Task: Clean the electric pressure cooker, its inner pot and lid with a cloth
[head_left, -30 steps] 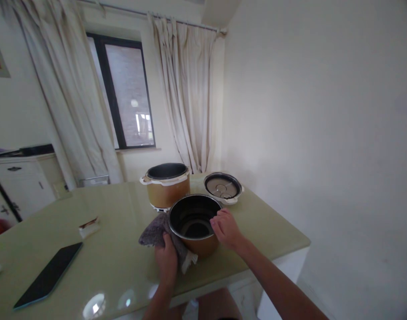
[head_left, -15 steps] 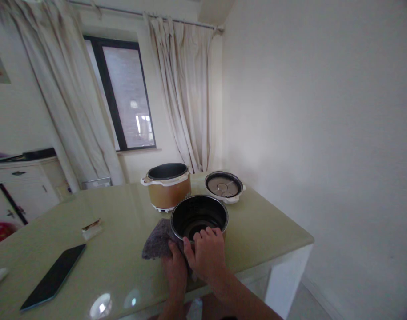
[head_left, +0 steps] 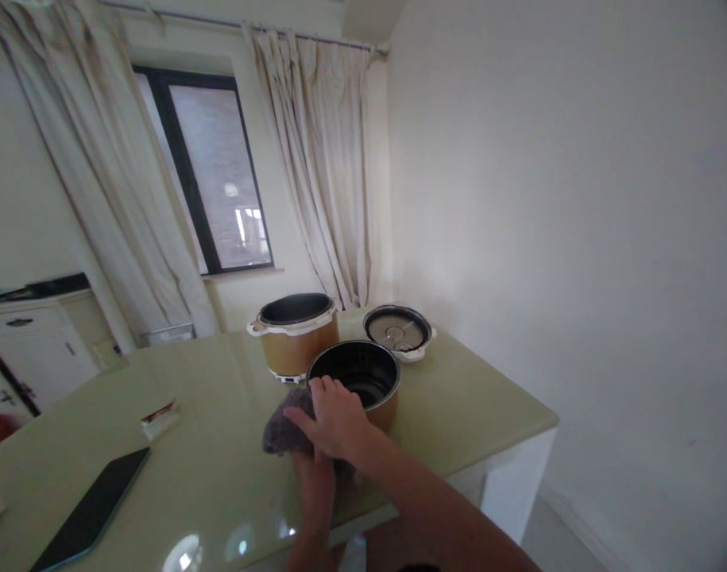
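A cooker's inner pot, black inside and brown outside, stands upright near the table's front edge. My right hand is at its near-left rim, fingers curled over the edge and thumb out across a grey cloth. Below it, my left hand holds the cloth against the pot's left side, its fingers mostly hidden by the right hand. Behind the pot is the cooker body, brown with a white rim, its top uncovered. The cooker lid lies with its inner side up at the back right.
A dark tablet-like slab lies on the pale green table at left. Beyond it is a small white packet. A white wall rises beside the table's right side. Curtains hang behind.
My right hand has moved from the pot's right rim across the near side to the left rim, over my left hand. The pot has turned or shifted slightly; the cloth stays at its left.
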`<state>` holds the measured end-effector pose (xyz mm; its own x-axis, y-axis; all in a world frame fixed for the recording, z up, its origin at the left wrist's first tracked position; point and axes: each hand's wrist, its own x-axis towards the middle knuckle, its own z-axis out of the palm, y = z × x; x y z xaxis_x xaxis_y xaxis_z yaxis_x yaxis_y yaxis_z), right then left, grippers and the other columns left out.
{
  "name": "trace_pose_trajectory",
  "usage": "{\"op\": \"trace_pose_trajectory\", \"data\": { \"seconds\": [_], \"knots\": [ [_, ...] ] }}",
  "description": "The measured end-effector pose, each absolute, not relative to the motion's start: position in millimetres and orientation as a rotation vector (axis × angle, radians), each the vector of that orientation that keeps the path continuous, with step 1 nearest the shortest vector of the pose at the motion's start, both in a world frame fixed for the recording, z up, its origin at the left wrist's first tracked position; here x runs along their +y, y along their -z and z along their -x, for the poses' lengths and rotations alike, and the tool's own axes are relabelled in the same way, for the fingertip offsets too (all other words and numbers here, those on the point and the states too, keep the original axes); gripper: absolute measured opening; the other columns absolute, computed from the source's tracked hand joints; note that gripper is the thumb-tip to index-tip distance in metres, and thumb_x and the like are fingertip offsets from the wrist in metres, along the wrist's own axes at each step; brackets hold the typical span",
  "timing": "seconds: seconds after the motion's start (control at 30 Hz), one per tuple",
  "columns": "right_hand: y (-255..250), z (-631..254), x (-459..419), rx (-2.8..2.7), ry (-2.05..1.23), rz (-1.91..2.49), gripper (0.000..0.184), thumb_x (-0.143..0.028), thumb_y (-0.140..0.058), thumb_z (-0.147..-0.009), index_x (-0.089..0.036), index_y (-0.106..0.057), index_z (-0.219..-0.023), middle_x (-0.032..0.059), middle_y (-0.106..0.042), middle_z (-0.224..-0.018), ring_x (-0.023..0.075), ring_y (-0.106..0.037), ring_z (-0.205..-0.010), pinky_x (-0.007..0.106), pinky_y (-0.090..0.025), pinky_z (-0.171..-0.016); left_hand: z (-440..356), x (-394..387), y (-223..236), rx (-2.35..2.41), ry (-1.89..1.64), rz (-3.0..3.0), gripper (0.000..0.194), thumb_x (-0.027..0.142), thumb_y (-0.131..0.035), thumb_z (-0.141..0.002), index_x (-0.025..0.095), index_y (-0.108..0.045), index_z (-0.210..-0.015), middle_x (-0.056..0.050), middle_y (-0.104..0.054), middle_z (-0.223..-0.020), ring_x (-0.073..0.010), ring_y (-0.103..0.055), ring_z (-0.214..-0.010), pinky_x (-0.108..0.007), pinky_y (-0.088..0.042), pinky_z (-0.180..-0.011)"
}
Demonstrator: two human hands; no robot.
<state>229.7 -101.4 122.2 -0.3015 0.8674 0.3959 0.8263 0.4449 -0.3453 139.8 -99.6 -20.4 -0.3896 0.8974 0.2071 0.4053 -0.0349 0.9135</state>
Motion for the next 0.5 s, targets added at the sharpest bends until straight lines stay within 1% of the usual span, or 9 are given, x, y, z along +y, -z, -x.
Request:
{"op": "trace_pose_trajectory", "data": {
  "seconds": [0.03,0.1,0.13,0.17,0.23,0.3,0.33,0.4,0.5],
  "knots": [
    [-124.4,-246.0,-97.3,-2.232,-0.093,1.271,0.059,-0.068,-0.053,-0.100,-0.018,-0.065,-0.128,0.0144,-0.071,-0.123,0.0288,-0.065,-0.112,0.041,-0.053,-0.093,-133.1,-97.6,15.5,1.804,-1.446,-1.293,0.049,0.047,-0.039,-0.099,0.015,-0.073,-0.113,-0.020,-0.079,-0.113,-0.0326,-0.075,-0.110,-0.041,-0.060,-0.091],
    [-127.5,-283.0,-88.1,-2.351,-0.023,1.030,0.053,-0.061,-0.059,-0.101,-0.021,-0.064,-0.135,0.0107,-0.069,-0.133,0.0256,-0.061,-0.123,0.038,-0.045,-0.107,-120.5,-92.1,5.2,1.853,-1.458,-1.136,0.060,0.053,-0.039,-0.099,0.008,-0.071,-0.120,-0.024,-0.077,-0.119,-0.0352,-0.074,-0.117,-0.041,-0.060,-0.091],
    [-127.8,-301.0,-83.7,-2.373,0.016,1.021,0.050,-0.057,-0.062,-0.100,-0.020,-0.066,-0.134,0.0104,-0.069,-0.134,0.0251,-0.060,-0.124,0.036,-0.041,-0.109,-115.9,-89.0,0.8,1.870,-1.440,-1.088,0.062,0.056,-0.041,-0.098,0.006,-0.071,-0.120,-0.026,-0.077,-0.120,-0.0365,-0.073,-0.118,-0.042,-0.060,-0.092],
    [-127.3,-316.6,-80.1,-2.375,0.045,1.096,0.044,-0.052,-0.063,-0.101,-0.019,-0.069,-0.131,0.0100,-0.072,-0.128,0.0242,-0.062,-0.121,0.034,-0.040,-0.108,-113.3,-86.1,-2.7,1.881,-1.419,-1.067,0.063,0.057,-0.042,-0.097,0.006,-0.072,-0.119,-0.026,-0.077,-0.119,-0.0371,-0.073,-0.118,-0.042,-0.060,-0.093],
    [-123.8,-336.9,-76.2,-2.410,0.073,1.310,0.038,-0.050,-0.060,-0.104,-0.019,-0.078,-0.115,0.0095,-0.079,-0.108,0.0231,-0.068,-0.106,0.032,-0.043,-0.097,-114.7,-81.8,-6.3,1.892,-1.387,-1.074,0.064,0.060,-0.041,-0.097,0.008,-0.073,-0.117,-0.025,-0.078,-0.117,-0.0372,-0.074,-0.115,-0.044,-0.061,-0.091],
    [-118.4,-340.2,-77.5,-2.420,0.087,1.484,0.049,-0.057,-0.051,-0.106,-0.020,-0.082,-0.098,0.0096,-0.080,-0.091,0.0224,-0.071,-0.088,0.032,-0.044,-0.084,-123.6,-80.4,-6.3,1.916,-1.375,-1.076,0.064,0.061,-0.039,-0.097,0.009,-0.075,-0.112,-0.025,-0.079,-0.111,-0.0384,-0.076,-0.111,-0.046,-0.061,-0.087],
    [-115.6,-336.3,-79.9,-2.405,0.096,1.537,0.057,-0.062,-0.045,-0.107,-0.021,-0.082,-0.093,0.0100,-0.080,-0.087,0.0224,-0.072,-0.082,0.032,-0.045,-0.079,-129.4,-81.0,-5.5,1.937,-1.363,-1.069,0.064,0.061,-0.038,-0.097,0.010,-0.076,-0.107,-0.025,-0.080,-0.105,-0.0398,-0.076,-0.107,-0.047,-0.061,-0.084],
    [-110.8,-321.2,-86.6,-2.318,0.121,1.615,0.068,-0.070,-0.036,-0.105,-0.022,-0.082,-0.087,0.0116,-0.080,-0.083,0.0231,-0.072,-0.075,0.032,-0.045,-0.073,-139.5,-84.2,-3.8,1.967,-1.332,-1.077,0.063,0.061,-0.037,-0.096,0.013,-0.077,-0.095,-0.025,-0.079,-0.092,-0.0426,-0.077,-0.099,-0.049,-0.060,-0.078],
    [-106.2,-293.4,-96.8,-2.171,0.159,1.708,0.076,-0.076,-0.032,-0.103,-0.021,-0.081,-0.085,0.0145,-0.079,-0.081,0.0259,-0.074,-0.074,0.033,-0.045,-0.069,-143.3,-91.6,-2.4,1.957,-1.290,-1.171,0.059,0.061,-0.038,-0.094,0.018,-0.076,-0.080,-0.024,-0.078,-0.080,-0.0429,-0.077,-0.090,-0.048,-0.059,-0.073]
  ]
}}
